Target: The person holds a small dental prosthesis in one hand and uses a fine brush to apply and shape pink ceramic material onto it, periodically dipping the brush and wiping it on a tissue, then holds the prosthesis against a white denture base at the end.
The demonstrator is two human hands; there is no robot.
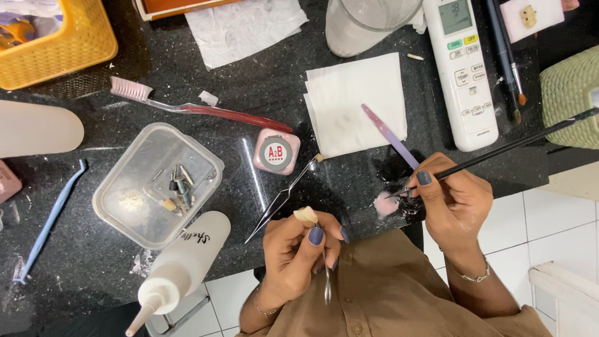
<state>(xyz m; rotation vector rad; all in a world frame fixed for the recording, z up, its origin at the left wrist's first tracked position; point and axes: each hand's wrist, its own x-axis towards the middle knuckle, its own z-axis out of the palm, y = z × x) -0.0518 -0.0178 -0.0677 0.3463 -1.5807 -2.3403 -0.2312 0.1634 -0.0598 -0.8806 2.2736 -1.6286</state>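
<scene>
The right hand point(455, 203), at right of centre in the frame, holds a thin black brush point(499, 151) in a pen grip, its fingers point(424, 178) closed round the shaft. The brush tip rests in a small pink blob of paste point(385, 203) on a dark glossy mixing slab point(399, 206) at the desk's point(93, 262) near edge. The brush's long axis runs on a shallow diagonal — tip pointing lower left into the paste, handle end rising to the upper right edge of the frame.

The left hand point(299, 246), at lower centre, is closed round a slim metal holder point(326, 281) that hangs down towards the bottom of the frame; at its top sits a small cream tooth-shaped piece point(306, 215), pointing up and slightly left.

Judging by this, paste is mixed and being loaded onto the brush, while the tooth piece looks bare — the application itself appears not yet done.

Just left of the hands lie steel tweezers point(284, 198), tips pointing lower left. A lilac spatula point(390, 136) slants across white tissues point(355, 103) above the slab, and a small pink-capped jar point(276, 151) stands beside them.
</scene>
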